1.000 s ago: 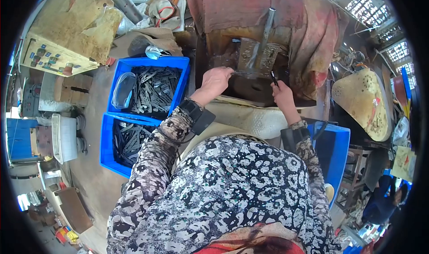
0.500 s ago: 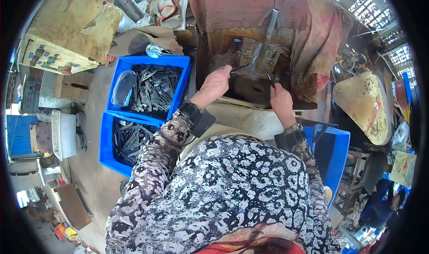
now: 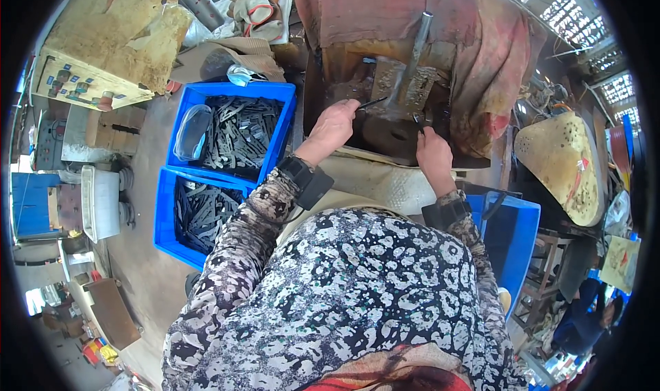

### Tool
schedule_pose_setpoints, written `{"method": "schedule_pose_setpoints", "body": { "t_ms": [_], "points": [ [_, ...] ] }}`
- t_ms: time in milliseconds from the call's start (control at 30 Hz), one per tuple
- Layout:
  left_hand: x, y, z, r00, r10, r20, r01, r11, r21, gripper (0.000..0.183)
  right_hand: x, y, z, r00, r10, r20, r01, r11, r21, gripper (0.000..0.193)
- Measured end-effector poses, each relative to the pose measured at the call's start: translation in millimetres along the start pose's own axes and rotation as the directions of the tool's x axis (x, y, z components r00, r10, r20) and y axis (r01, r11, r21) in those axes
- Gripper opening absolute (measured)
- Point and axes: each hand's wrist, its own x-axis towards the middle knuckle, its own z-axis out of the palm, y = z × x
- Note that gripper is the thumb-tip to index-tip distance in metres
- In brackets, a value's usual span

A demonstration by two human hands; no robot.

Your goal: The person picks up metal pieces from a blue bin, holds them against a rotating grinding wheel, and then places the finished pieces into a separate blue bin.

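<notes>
Pcs point(image 3: 373, 103) (dark): 1 pinched in L hand point(image 3: 335, 126), 1 in R hand point(image 3: 434, 150); 2 blue bins point(image 3: 283, 109), L.

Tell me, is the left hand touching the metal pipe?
Apart. The head view shows a clear gap between the left hand and the pipe; the dark strip in that hand points into the gap.

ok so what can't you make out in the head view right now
In the head view:
Slim dark strip: gripped end hidden by the left hand.
Small dark item: lower end hidden by the right hand; too small to identify.
Lower blue bin: right side behind the left sleeve.
Metal pipe: lower end blurred.
</notes>
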Motion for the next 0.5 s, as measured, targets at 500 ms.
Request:
{"method": "schedule_pose_setpoints", "body": {
  "t_ms": [500],
  "points": [
    [0.6,-2.1,1.9,0.999,-0.041,-0.003,0.041,0.999,-0.026,0.019,-0.8,-3.3,-1.8,1.000,0.017,0.014,-0.017,1.000,-0.015,0.021]
  ]
}}
